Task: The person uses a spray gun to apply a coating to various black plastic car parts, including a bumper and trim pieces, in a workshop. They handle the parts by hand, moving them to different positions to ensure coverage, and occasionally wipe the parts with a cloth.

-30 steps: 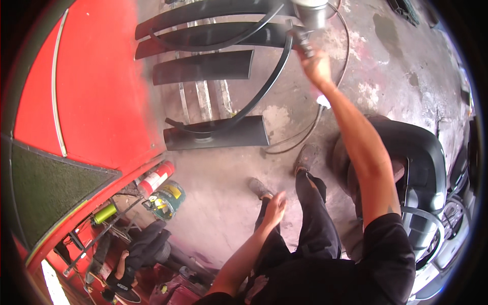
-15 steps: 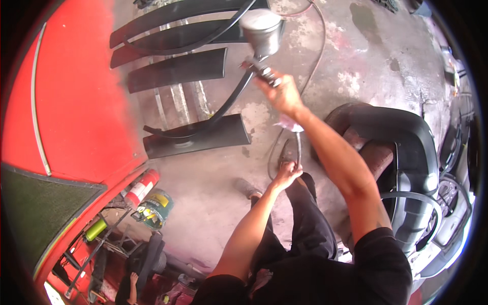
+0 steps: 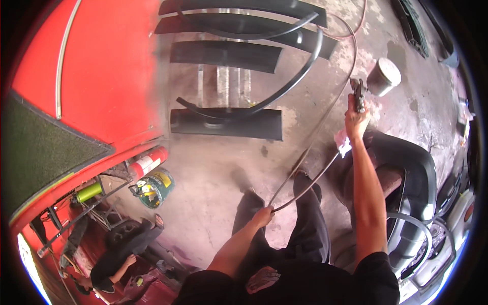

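My right hand is closed round the handle of a spray gun, whose grey cup leans to the right. A pinkish cloth hangs below the handle, where the hose joins. Over my legs, my left hand grips that hose in its fist. Ahead and to the left of the gun lie several long black panels, among them a near panel and a middle panel. Curved black strips arch across them.
Red bodywork fills the left side. Below it are a fire extinguisher and a dark green bucket. A large black bumper-like part stands close by my right arm. Another person is low at the left. The hose trails across the floor.
My right hand has swung the spray gun to the right, away from the panels. My left hand has moved left and nearer my body, still gripping the hose. The view has shifted.
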A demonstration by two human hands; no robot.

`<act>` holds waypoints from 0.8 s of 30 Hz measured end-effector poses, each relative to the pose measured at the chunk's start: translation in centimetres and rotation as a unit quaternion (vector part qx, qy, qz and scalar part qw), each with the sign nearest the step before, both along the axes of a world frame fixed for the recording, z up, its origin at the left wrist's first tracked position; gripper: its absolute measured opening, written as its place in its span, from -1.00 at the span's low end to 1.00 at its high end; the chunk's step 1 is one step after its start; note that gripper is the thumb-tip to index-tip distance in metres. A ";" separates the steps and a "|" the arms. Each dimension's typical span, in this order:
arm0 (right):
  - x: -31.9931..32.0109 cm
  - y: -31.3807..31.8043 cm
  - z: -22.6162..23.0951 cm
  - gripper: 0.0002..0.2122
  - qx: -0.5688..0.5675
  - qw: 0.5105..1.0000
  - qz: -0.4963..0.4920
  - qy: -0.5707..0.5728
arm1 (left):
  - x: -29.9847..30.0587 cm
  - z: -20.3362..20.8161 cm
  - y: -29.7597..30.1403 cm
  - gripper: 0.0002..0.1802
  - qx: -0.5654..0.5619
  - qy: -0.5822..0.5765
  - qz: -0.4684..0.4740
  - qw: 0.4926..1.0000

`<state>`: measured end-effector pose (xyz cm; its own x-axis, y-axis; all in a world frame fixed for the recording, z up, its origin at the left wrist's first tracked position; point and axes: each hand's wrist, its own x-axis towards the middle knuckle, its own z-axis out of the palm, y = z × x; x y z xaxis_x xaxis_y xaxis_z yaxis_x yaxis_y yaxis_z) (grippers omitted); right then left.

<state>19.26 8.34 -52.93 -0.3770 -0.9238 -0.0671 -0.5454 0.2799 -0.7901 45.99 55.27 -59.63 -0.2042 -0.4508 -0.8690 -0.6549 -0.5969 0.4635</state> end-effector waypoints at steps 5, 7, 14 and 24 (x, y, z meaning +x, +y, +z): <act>11.0 2.6 -0.5 -0.72 -0.031 0.998 -0.062 -0.004 | 8.4 6.4 1.6 -0.68 0.070 -0.023 -0.037 0.997; 16.6 2.2 -0.4 -0.72 -0.047 0.996 -0.072 -0.023 | 12.2 7.8 1.7 -0.66 0.058 -0.011 -0.037 0.998; 41.8 -2.5 -2.6 -0.75 -0.105 0.994 0.001 -0.011 | 27.8 8.4 2.2 -0.57 0.053 0.089 -0.015 0.994; 74.8 -17.0 -2.6 -0.69 -0.084 0.995 0.024 -0.043 | 43.6 7.6 -4.5 -0.82 -0.005 0.280 0.352 0.893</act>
